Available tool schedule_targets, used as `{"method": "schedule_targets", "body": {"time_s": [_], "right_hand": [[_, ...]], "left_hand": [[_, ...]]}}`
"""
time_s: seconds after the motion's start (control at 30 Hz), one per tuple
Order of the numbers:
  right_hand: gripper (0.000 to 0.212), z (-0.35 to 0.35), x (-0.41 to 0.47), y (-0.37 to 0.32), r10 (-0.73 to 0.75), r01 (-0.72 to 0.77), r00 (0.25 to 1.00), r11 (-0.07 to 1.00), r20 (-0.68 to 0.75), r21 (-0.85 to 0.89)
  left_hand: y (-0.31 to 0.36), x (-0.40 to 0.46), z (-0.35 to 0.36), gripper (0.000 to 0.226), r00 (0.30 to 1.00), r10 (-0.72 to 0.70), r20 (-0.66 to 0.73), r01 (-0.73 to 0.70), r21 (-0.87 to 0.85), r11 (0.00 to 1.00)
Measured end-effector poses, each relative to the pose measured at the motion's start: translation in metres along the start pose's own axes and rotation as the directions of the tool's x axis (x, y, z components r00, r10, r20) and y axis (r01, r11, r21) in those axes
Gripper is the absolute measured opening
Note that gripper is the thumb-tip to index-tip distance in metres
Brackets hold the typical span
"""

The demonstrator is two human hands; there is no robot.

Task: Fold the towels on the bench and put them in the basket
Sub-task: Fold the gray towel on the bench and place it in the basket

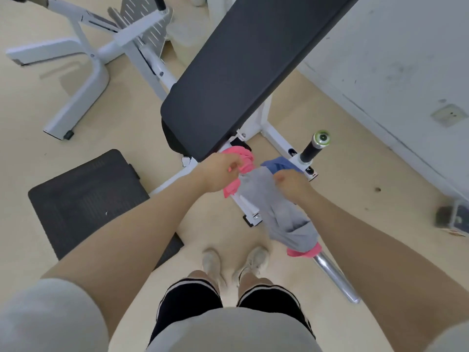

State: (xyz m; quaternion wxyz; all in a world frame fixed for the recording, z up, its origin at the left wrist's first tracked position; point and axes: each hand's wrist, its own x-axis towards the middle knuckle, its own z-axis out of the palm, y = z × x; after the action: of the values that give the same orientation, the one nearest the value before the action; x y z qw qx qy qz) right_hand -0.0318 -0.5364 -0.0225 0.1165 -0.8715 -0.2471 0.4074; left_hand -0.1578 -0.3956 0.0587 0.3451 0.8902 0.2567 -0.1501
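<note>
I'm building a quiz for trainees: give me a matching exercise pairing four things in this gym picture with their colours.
Things:
1. bench pad
2. towel in the left hand
3. long hanging towel
4. towel by the right hand

Colours:
A. grey
B. blue
C. black
D. pink

Pairs: 1-C, 2-D, 3-A, 4-B

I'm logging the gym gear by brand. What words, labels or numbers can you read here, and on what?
None can be read.
Bench frame: small dark stickers, too blurred to read.
Black bench pad, towels, floor mat: no text visible.
</note>
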Motion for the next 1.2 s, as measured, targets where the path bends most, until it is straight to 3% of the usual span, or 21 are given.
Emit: {"method": "schedule_targets", "body": {"time_s": [0.23, 0.33, 0.47, 0.6, 0.77, 0.93, 1.1, 1.2], "right_hand": [[0.046, 0.045, 0.042, -0.009, 0.295, -0.293, 0.955, 0.954, -0.021, 0.071], [0.035, 0.056, 0.041, -0.013, 0.374, -0.373, 0.923, 0.927, -0.089, 0.032], [0.021, 0.063, 0.033, -0.018, 0.358, -0.360, 0.915, 0.933, -0.186, 0.022], [0.015, 0.057, 0.000, -0.027, 0.269, -0.247, 0.898, 0.963, -0.348, 0.107], [0.016, 0.025, -0.061, -0.053, 0.317, -0.048, 0.801, 0.880, -0.508, 0.473], [0.009, -0.013, -0.129, -0.063, 0.315, 0.197, 0.689, 0.785, -0.652, 0.587], [0.018, -0.045, -0.198, -0.055, 0.359, 0.409, 0.632, 0.598, -0.687, 0.689], [0.011, -0.056, -0.240, -0.040, 0.379, 0.492, 0.611, 0.507, -0.695, 0.708]], "left_hand": [[-0.062, 0.057, -0.005, 0.028, 0.970, 0.047, 0.237, -0.076, 0.116, 0.990], [-0.076, 0.069, -0.015, 0.027, 0.961, 0.094, 0.260, -0.131, 0.129, 0.983], [-0.083, 0.079, -0.029, 0.021, 0.947, 0.135, 0.290, -0.184, 0.146, 0.972], [-0.066, 0.071, -0.032, 0.024, 0.913, 0.236, 0.332, -0.272, 0.068, 0.960], [-0.030, 0.055, -0.031, 0.036, 0.833, 0.374, 0.408, -0.413, 0.009, 0.910], [0.034, 0.033, -0.036, 0.059, 0.621, 0.690, 0.372, -0.710, -0.107, 0.696], [0.105, -0.002, -0.033, 0.040, 0.526, 0.785, 0.326, -0.754, -0.248, 0.608], [0.143, -0.026, -0.023, 0.031, 0.492, 0.827, 0.271, -0.763, -0.323, 0.560]]}}
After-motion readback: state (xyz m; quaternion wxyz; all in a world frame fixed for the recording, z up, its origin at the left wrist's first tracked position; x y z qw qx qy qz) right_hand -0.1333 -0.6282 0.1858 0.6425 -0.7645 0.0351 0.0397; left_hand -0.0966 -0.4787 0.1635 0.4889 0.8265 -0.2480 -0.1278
